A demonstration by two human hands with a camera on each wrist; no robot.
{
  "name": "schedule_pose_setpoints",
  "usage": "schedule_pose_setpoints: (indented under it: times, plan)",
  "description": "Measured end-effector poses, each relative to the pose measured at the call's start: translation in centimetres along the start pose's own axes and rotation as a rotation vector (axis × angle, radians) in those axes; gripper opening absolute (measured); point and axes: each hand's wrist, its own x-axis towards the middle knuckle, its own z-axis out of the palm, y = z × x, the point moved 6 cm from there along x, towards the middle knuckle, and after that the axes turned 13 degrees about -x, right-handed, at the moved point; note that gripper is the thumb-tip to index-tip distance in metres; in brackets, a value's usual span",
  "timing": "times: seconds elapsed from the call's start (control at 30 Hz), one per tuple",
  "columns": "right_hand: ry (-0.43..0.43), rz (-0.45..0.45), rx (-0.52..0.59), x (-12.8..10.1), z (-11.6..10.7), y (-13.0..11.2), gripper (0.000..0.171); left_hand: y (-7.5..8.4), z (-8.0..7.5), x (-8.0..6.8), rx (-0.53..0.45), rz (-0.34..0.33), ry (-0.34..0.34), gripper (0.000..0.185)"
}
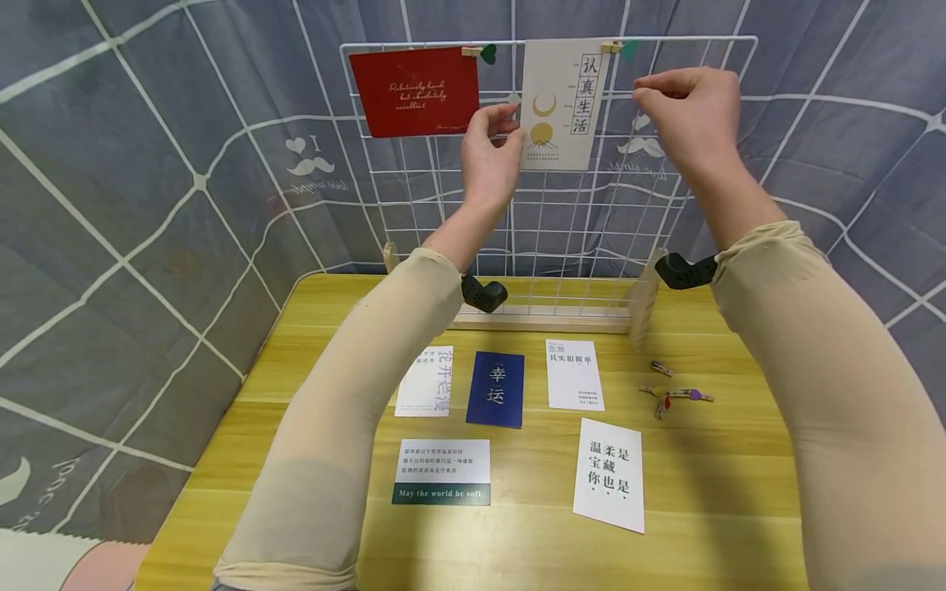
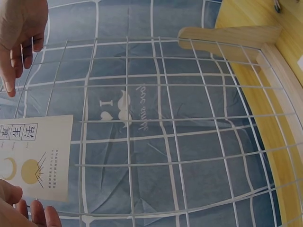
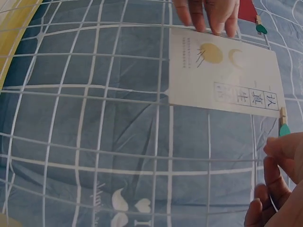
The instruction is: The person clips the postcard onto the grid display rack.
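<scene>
A white card (image 1: 559, 107) with a gold moon and sun hangs upright on a white wire grid rack (image 1: 562, 246). A wooden clip with a green heart (image 1: 628, 50) fastens its top right corner. My left hand (image 1: 493, 156) is at the card's left edge, its fingertips touching or very near it, thumb and fingers apart. To the right of the clip, my right hand (image 1: 695, 115) hovers with loosely curled fingers and nothing visible between them. In the right wrist view, the right thumb and forefinger (image 3: 273, 163) are just below the clip's green heart.
A red card (image 1: 414, 90) hangs clipped at the rack's upper left. On the wooden table (image 1: 695, 484) lie a navy card (image 1: 495, 390), several white cards, one with a green band (image 1: 441, 493), and loose small clips (image 1: 676, 392). A grey checked curtain (image 1: 148, 205) surrounds the rack.
</scene>
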Motion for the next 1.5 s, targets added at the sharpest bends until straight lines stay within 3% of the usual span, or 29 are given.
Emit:
schedule_pose_setpoints:
  times: [0.4, 0.67, 1.1, 1.3, 1.5]
  plan:
    - [-0.062, -0.031, -0.041, 0.1, 0.7, 1.5, 0.035, -0.1, 0.1, -0.5, 0.011, 0.028, -0.078, 0.031]
    - [-0.119, -0.034, -0.057, -0.7, 0.9, 3.0, 0.035, -0.4, -1.0, -0.9, 0.049, 0.036, -0.116, 0.034]
    - [-0.154, -0.110, -0.229, -3.3, 1.0, 5.0, 0.041, -1.0, -2.8, -2.8, 0.190, 0.141, -0.262, 0.037]
    - [-0.181, -0.194, -0.292, -5.1, 1.6, 6.5, 0.039, -2.1, -4.3, -4.6, 0.292, 0.115, -0.361, 0.039]
    - [-0.256, -0.245, -0.313, -7.8, 1.9, 9.4, 0.042, -4.0, -6.8, -6.5, 0.371, 0.058, -0.437, 0.040]
